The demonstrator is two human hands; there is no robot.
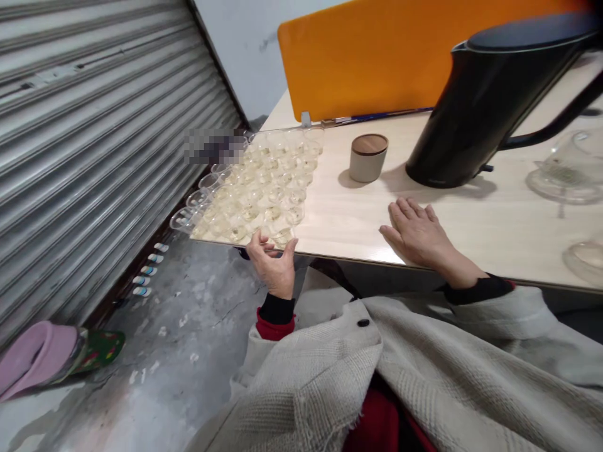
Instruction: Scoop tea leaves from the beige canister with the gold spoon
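Note:
Many small clear cups (272, 213) stand close together in rows on the left end of the table, with pale liquid and small dark bits in them. At the table's front edge, my left hand (274, 267) has its thumb and fingers around the sides of the nearest clear cup (283, 236). My right hand (417, 235) lies flat on the tabletop, palm down, fingers stretched out and holding nothing. Beyond it stands a black electric kettle (475, 119). A grey canister (367, 162) with a wooden lid is between the kettle and the cups.
An orange divider panel (367, 63) rises along the table's back. Glass ware (565, 169) stands at the right, with a clear bowl (586, 260) nearer me. Several cups line the left table edge, beside a metal roller shutter (117, 125). A pink bucket-like thing (42, 355) is on the floor.

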